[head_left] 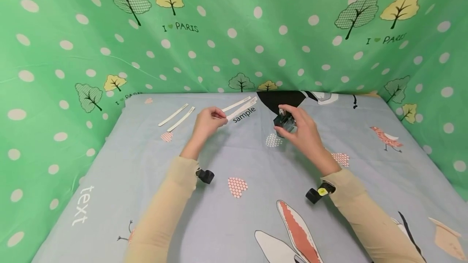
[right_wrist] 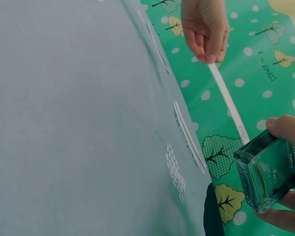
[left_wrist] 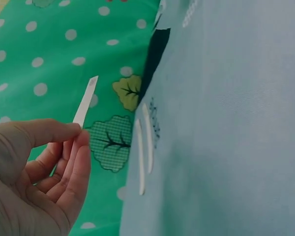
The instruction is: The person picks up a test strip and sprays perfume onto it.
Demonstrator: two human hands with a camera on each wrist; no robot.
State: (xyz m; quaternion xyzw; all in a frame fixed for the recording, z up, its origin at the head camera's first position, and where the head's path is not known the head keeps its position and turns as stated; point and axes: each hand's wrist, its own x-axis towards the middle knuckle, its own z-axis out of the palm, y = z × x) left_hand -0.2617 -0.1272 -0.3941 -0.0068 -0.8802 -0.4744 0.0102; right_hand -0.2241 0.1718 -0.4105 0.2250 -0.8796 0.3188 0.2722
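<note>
Tabletop (head_left: 109, 182) covered by a pale blue printed cloth with hearts, a bird and the words "sample" and "text", backed by a green polka-dot curtain (head_left: 55, 31) bearing tree motifs. Both hands are raised above the far middle of the tabletop, facing each other across a short gap.

Right hand (head_left: 305, 131): its grip is curled round a small square bottle of dark tinted glass (right_wrist: 265, 172), thumb on the upper edge, fingers beneath. The bottle is tilted, one face turned toward the other hand. The wrist is bent inward, the forearm in a beige sleeve running back toward the person.

Left hand (head_left: 206, 123): thumb and forefinger pinch one end of a narrow white paper test strip (right_wrist: 228, 103). The strip's long axis runs from the left-hand pinch rightward and slightly away from the person; its free end lies just beside the top of the bottle. Whether the two touch cannot be told. The bottle thus lies to the right of the left-hand grip, in line with the strip.

On the cloth, untouched: two white strips (head_left: 177, 117) side by side, left of the left hand, and another strip (head_left: 243, 108) by the printed "sample", just behind the held one.
</note>
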